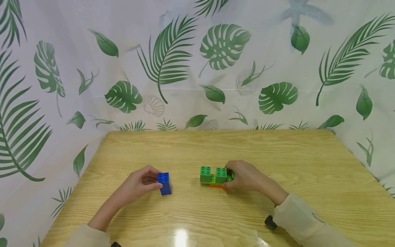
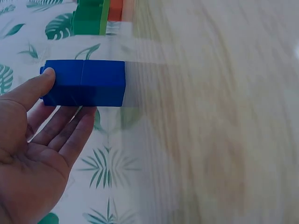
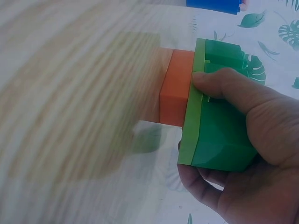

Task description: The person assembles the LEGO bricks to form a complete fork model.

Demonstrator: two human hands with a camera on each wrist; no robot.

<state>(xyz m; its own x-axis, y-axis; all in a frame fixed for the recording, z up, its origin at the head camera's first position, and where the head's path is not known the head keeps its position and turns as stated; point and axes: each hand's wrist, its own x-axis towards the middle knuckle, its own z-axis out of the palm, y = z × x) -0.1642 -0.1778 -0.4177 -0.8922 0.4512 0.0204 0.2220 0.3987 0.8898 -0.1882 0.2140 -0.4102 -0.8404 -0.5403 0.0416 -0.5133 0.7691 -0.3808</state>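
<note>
Two blue bricks (image 1: 166, 188), stacked upright on the surface (image 1: 197, 212), are pinched by your left hand (image 1: 140, 184); your right hand (image 1: 247, 175) grips the green brick assembly (image 1: 205, 175). Both seem light, stiff, smooth: better hold their flat sides.

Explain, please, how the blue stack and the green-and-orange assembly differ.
The blue stack is all blue; the green-and-orange assembly combines green blocks, a light green plate and an orange block. The blue stack is narrow and upright, while the green-and-orange assembly is longer and spreads sideways. The left hand holds the stack; the right hand holds the assembly. Both have studs on top.
</note>
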